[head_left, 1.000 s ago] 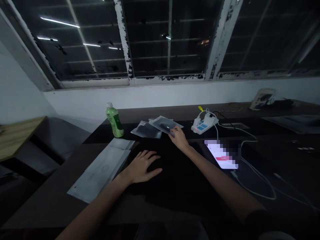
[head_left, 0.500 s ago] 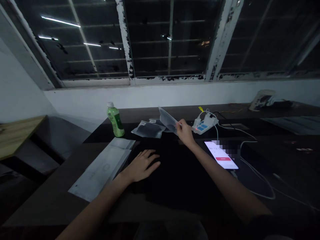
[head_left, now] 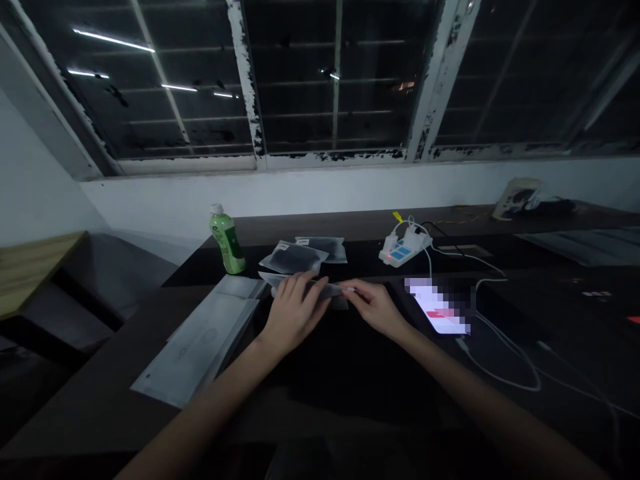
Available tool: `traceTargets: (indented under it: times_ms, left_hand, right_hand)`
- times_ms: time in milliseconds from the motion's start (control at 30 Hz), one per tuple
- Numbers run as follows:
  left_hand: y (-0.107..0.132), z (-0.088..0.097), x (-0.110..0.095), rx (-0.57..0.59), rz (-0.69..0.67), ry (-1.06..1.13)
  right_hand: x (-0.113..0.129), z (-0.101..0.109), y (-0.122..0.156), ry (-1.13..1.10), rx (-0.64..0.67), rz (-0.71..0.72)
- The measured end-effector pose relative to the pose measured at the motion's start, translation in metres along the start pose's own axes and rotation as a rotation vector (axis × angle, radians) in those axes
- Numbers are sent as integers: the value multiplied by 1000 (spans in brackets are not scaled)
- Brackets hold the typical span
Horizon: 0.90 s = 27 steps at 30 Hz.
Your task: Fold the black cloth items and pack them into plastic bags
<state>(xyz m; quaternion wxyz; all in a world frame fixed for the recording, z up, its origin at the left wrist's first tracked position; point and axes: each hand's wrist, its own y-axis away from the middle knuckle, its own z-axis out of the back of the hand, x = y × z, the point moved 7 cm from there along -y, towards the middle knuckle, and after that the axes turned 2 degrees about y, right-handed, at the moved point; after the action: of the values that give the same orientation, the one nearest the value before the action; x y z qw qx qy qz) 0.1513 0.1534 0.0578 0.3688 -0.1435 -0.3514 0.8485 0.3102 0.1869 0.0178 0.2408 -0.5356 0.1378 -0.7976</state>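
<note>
Both my hands meet over a clear plastic pouch [head_left: 333, 291] with a dark item inside, held low over the dark mat [head_left: 350, 360]. My left hand [head_left: 295, 313] covers the pouch's left part with its fingers curled over it. My right hand [head_left: 373, 308] pinches the pouch's right end. Two more such pouches [head_left: 300, 257] lie just behind, near the green bottle [head_left: 227, 240].
A lit phone [head_left: 440, 308] lies right of my hands, cabled to a white power strip [head_left: 404, 248]. White cables [head_left: 505, 373] trail over the table at right. Flat grey packets [head_left: 200, 340] lie at left. A wall and window stand behind the dark table.
My right hand lifted one pouch off the pile at the back and brought it toward me. My left hand left the mat and closed on the pouch's other end.
</note>
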Motion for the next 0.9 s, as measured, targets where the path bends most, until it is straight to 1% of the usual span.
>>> traceTargets:
  times_ms: [100, 233, 333, 467, 533, 700, 800, 900]
  left_hand:
    - [-9, -10, -12, 61, -36, 32]
    - [-14, -19, -22, 106, -85, 53]
    - [-13, -21, -24, 97, -97, 80]
    - [-13, -18, -23, 21, -71, 163]
    - [-13, -17, -22, -6, -47, 208]
    - [-14, -13, -20, -32, -13, 262]
    - [-11, -7, -14, -42, -30, 238]
    - [-3, 5, 1, -65, -21, 184]
  right_hand:
    - [-3, 1, 7, -48, -9, -29]
    - [-7, -2, 12, -211, 26, -82]
    - [-11, -6, 13, -333, 34, -140]
    - [-16, -6, 13, -397, 12, -229]
    - [-16, -6, 13, -403, 26, -258]
    - [-9, -8, 13, -374, 102, -220]
    - [-10, -4, 12, -344, 97, -196]
    - [-13, 8, 13, -260, 57, -168]
